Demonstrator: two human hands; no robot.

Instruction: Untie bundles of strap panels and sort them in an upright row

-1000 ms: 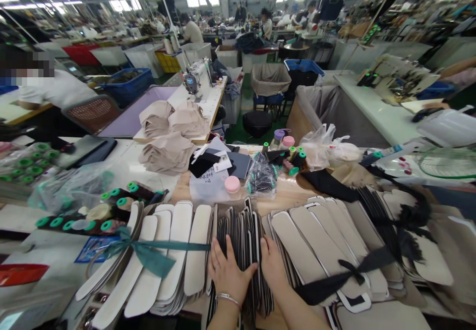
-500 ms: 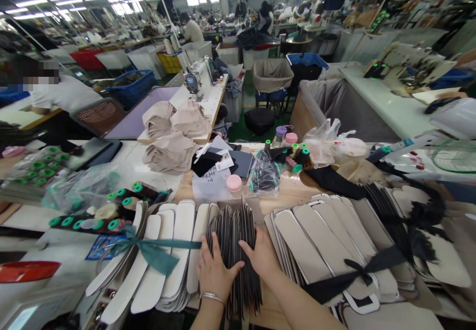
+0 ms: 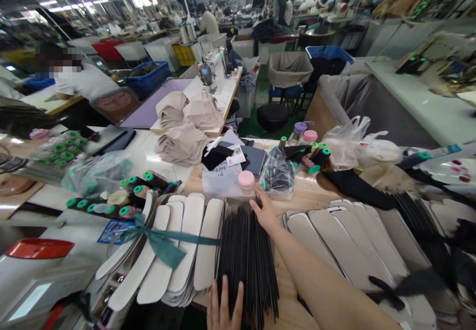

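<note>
A tall stack of narrow black strips (image 3: 247,255) stands on edge on the wooden table (image 3: 308,193), between two groups of cream padded strips. My right hand (image 3: 265,212) rests at the stack's far end, fingers apart and not gripping. At the bottom of the view, my left hand (image 3: 224,307) has its spread fingers against the near end, partly cut off by the frame. To the left, a bundle of cream strips (image 3: 193,236) is tied with a green ribbon (image 3: 159,241). To the right, more cream strips (image 3: 345,250) lie under my right forearm.
Thread cones with green caps (image 3: 119,201), a pink-lidded jar (image 3: 246,180), and plastic bags (image 3: 277,174) lie beyond the strips. Folded beige fabric (image 3: 182,144) sits further back by a sewing machine (image 3: 205,73). A co-worker (image 3: 84,80) in white works at left.
My hands have moved from the stack's sides to its two ends, the right to the far end and the left to the near end. The whole scene has shifted right in view.
</note>
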